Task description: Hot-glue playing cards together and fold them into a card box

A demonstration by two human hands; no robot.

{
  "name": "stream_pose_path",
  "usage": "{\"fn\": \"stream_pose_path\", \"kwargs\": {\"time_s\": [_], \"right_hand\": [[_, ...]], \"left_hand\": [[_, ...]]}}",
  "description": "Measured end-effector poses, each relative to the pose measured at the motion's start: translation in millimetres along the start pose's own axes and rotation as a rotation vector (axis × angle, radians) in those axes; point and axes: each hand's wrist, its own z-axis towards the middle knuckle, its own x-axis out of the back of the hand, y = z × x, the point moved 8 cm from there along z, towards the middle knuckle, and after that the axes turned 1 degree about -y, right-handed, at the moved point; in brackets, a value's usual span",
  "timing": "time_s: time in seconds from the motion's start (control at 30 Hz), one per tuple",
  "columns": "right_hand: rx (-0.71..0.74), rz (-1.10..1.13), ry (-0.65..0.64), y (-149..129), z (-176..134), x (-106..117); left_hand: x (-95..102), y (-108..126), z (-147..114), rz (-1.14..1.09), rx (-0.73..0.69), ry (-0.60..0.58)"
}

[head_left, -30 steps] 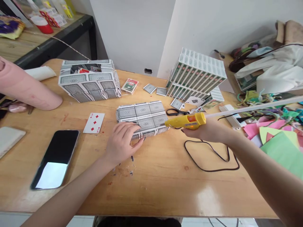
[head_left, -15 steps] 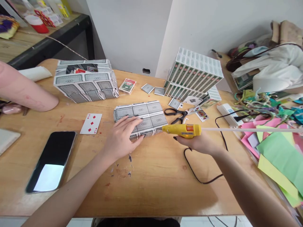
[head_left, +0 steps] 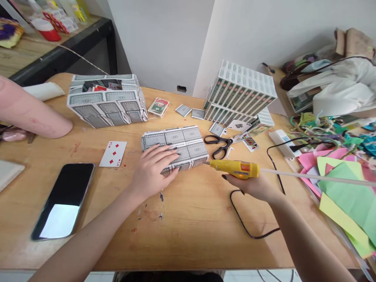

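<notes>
A flat box covered in grey-backed playing cards (head_left: 188, 137) lies at the middle of the table. My left hand (head_left: 155, 164) grips its near left part, fingers across the top and thumb against the front side. In my right hand (head_left: 255, 188) is a yellow hot glue gun (head_left: 235, 168) with its orange light lit. Its nozzle points left, close to the box's near right corner; whether they touch I cannot tell. A long pale glue stick (head_left: 308, 177) sticks out of the gun's back. Black-handled scissors (head_left: 220, 145) lie just beyond the gun.
Behind stand a larger card-covered box (head_left: 105, 105) holding cards and a stack of card packs (head_left: 239, 92). A phone (head_left: 64, 199) and a three of diamonds (head_left: 113, 154) lie left, near a pink tumbler (head_left: 38, 109). The black cord (head_left: 252, 237), power strip (head_left: 283, 143) and coloured paper (head_left: 343, 188) are right.
My right hand has moved the glue gun a little right and toward me, so the nozzle has drawn back from the box's front edge. My left hand has stayed on the box.
</notes>
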Motion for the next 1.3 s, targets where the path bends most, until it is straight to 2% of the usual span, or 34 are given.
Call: {"fn": "stream_pose_path", "kwargs": {"time_s": [0.1,0.3,0.53,0.63,0.73,0.83,0.97,1.03,1.2,1.3], "right_hand": [[-0.023,0.061,0.081,7.2,-3.9,7.1],[-0.099,0.188,0.174,17.2,-8.6,1.5],[0.044,0.279,0.355,3.9,-1.1,1.3],[0.083,0.299,0.376,-1.5,4.0,-1.8],[0.112,0.298,0.352,-4.2,10.4,-14.2],[0.191,0.217,0.354,-11.9,16.6,-30.5],[0.317,-0.019,0.381,-35.8,22.5,-50.2],[0.367,-0.052,0.408,-46.7,23.6,-54.3],[0.32,-0.165,0.494,-49.6,25.1,-54.7],[0.295,-0.216,0.579,-46.3,20.6,-47.6]], "left_hand": [[1.4,2.3,3.6,0.001,0.007,0.015],[0.8,3.6,9.1,-0.017,0.033,0.01],[-2.1,1.0,7.9,-0.039,0.048,-0.001],[-2.0,1.3,7.0,-0.035,0.04,0.005],[-2.3,0.5,6.3,-0.047,0.049,0.003],[-2.7,-1.1,5.9,-0.063,0.07,-0.002],[-1.6,-0.3,5.0,-0.063,0.056,0.018],[-0.6,0.5,4.2,-0.055,0.039,0.036],[-0.6,1.1,2.2,-0.041,0.017,0.063],[-0.3,1.4,2.1,-0.039,0.013,0.075]]}}
